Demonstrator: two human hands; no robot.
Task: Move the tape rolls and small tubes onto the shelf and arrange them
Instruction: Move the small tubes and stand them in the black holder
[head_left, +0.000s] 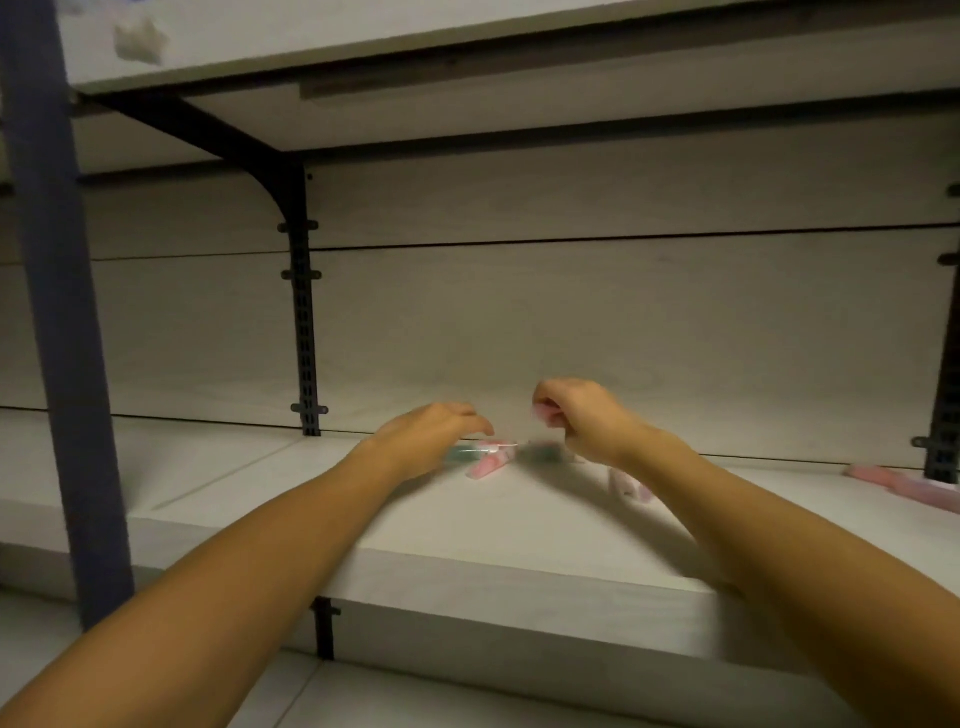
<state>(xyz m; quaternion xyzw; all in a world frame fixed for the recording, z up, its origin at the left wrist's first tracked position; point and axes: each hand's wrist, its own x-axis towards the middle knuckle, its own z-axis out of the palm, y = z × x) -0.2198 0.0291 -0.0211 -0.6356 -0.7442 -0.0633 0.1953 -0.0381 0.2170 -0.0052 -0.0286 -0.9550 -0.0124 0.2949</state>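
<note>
Two hands over shelf (467, 525), left hand (431, 434) grip open above small tubes (485, 460), right hand (582, 415) at 3 o'clock, grip pinching pink tube (543, 412).

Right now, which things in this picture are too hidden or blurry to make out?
- Head view: the small tubes between the hands are motion-blurred; count and labels unreadable.
- What the right hand pinches: something pink, mostly hidden by its fingers.
- The pink item at far right is cut off by the frame edge.
- Left hand hides the green tube's end.
</note>
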